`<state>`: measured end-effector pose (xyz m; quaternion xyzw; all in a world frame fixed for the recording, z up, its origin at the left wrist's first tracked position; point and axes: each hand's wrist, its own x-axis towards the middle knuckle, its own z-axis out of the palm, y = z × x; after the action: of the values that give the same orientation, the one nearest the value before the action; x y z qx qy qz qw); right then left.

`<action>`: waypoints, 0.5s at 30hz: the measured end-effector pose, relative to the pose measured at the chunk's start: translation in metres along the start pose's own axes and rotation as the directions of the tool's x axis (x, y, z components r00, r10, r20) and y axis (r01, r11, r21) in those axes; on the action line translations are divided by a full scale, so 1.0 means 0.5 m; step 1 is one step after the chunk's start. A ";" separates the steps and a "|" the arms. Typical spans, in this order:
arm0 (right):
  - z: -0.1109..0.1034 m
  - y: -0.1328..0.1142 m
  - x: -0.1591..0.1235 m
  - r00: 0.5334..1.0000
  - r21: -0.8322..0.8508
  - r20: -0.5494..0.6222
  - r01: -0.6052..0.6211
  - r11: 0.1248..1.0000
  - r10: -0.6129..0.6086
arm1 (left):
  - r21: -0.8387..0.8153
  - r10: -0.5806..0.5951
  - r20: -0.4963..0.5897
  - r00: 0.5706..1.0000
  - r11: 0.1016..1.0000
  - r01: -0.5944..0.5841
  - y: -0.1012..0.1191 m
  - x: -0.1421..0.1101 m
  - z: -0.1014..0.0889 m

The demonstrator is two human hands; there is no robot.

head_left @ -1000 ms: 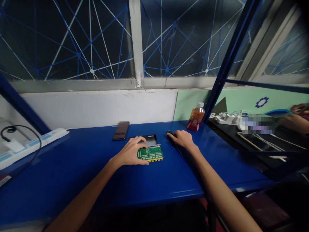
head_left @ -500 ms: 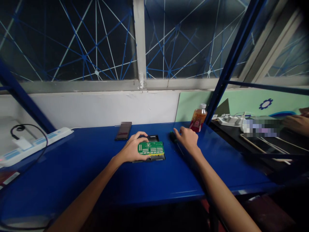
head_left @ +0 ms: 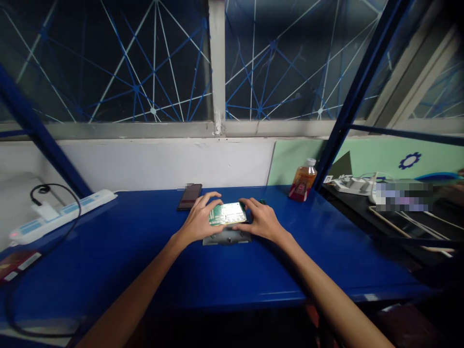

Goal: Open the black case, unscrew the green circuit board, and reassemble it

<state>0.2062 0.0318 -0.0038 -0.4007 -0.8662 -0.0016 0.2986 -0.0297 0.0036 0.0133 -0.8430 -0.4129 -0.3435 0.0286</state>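
Observation:
A green circuit board (head_left: 228,214) is held between both hands, its surface bright with glare. My left hand (head_left: 198,218) grips its left edge, fingers on the far side and thumb at the near side. At the right edge my right hand (head_left: 264,220) closes on the board in the same way. Beneath the board lies a dark plastic casing (head_left: 228,238), its near part showing and the rest covered by board and hands. Behind my right hand a bit of a dark green handle (head_left: 262,201) shows; the hand hides most of it.
A phone (head_left: 190,196) lies behind my left hand on the blue table (head_left: 232,275). Farther right stands a bottle (head_left: 303,181) of reddish drink. A white power strip (head_left: 68,212) with a black cable sits at the left. Another person's hand (head_left: 457,191) is blurred at the far right.
My right hand has left the dark-handled tool, moved left and taken hold of the board's right edge. The board now sits tilted above the casing and catches the light.

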 end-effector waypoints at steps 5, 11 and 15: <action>0.011 0.005 0.002 1.000 0.006 0.014 0.024 1.000 -0.024 | 0.027 0.022 -0.002 1.000 0.999 -0.022 -0.003 0.000 0.002; 0.014 0.014 0.000 0.996 0.057 -0.075 0.063 0.996 -0.058 | 0.086 -0.012 0.016 1.000 0.996 0.010 -0.020 0.002 -0.013; 0.006 0.024 -0.001 0.986 0.077 -0.161 0.059 0.995 -0.046 | 0.084 -0.058 -0.006 0.998 0.995 0.058 -0.037 0.003 -0.029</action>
<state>0.2133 0.0405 -0.0092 -0.3636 -0.8493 -0.0060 0.3827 -0.0505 0.0119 0.0208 -0.8281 -0.4512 -0.3282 0.0546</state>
